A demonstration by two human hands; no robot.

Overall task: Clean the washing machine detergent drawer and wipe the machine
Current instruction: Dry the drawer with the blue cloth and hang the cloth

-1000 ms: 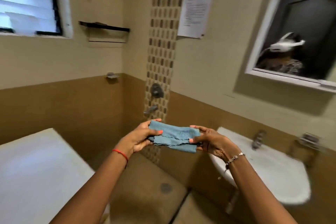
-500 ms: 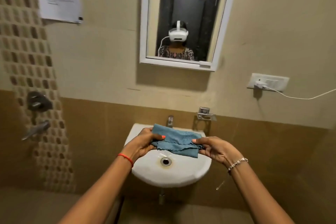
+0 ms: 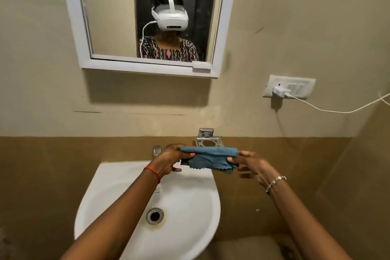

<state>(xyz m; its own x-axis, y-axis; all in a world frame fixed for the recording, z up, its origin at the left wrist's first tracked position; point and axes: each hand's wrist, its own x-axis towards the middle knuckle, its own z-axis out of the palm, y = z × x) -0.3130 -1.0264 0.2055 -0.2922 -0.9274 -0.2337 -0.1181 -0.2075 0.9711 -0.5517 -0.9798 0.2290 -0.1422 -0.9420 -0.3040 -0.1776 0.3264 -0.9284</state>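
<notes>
A folded blue cloth (image 3: 209,158) is stretched between both hands above the back of a white wall basin (image 3: 118,192). My left hand (image 3: 171,160) pinches the cloth's left end and my right hand (image 3: 249,164) pinches its right end. The cloth hangs over the basin's right rear corner, just in front of the tap (image 3: 156,150). The washing machine and its detergent drawer are out of view.
A metal holder (image 3: 207,140) is fixed to the wall behind the cloth. A white-framed mirror (image 3: 80,27) hangs above, showing a person with a headset. A switch plate with a plugged charger (image 3: 282,91) and cable sits on the right wall. The basin drain (image 3: 155,215) lies below my forearms.
The view has swung right from the washing machine corner to face the basin and moved closer. Both hands kept hold of the cloth and carried it over the basin.
</notes>
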